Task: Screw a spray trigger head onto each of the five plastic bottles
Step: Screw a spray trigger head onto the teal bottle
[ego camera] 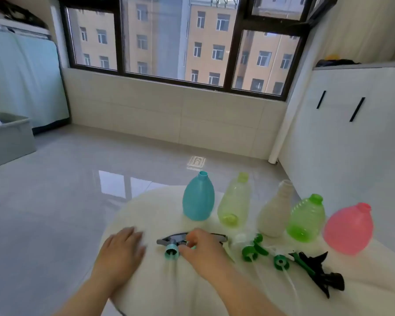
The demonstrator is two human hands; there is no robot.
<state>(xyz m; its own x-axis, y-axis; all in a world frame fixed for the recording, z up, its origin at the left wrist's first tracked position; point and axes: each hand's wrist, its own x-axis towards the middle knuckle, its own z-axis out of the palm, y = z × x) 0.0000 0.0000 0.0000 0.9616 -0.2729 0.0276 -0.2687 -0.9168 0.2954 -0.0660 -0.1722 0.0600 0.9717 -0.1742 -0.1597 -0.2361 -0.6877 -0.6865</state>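
Observation:
Several open plastic bottles stand in a row on a white table (151, 277): a teal bottle (198, 200), a pale yellow-green bottle (234, 202), a white bottle (275, 210), a bright green bottle (306, 218) and a pink bottle (348, 231). In front of them lie loose trigger heads. A grey trigger head with a teal collar (171, 245) lies under my right hand (203, 249), whose fingers are closing on it. My left hand (121, 252) rests flat on the table to its left. Green-collared trigger heads (253, 250) and a dark trigger head (317, 270) lie to the right.
The table stands over a glossy grey tiled floor (66, 201). A white cabinet (351, 133) rises at the right and a grey box (9, 142) sits at the left. A large window (180, 42) fills the far wall.

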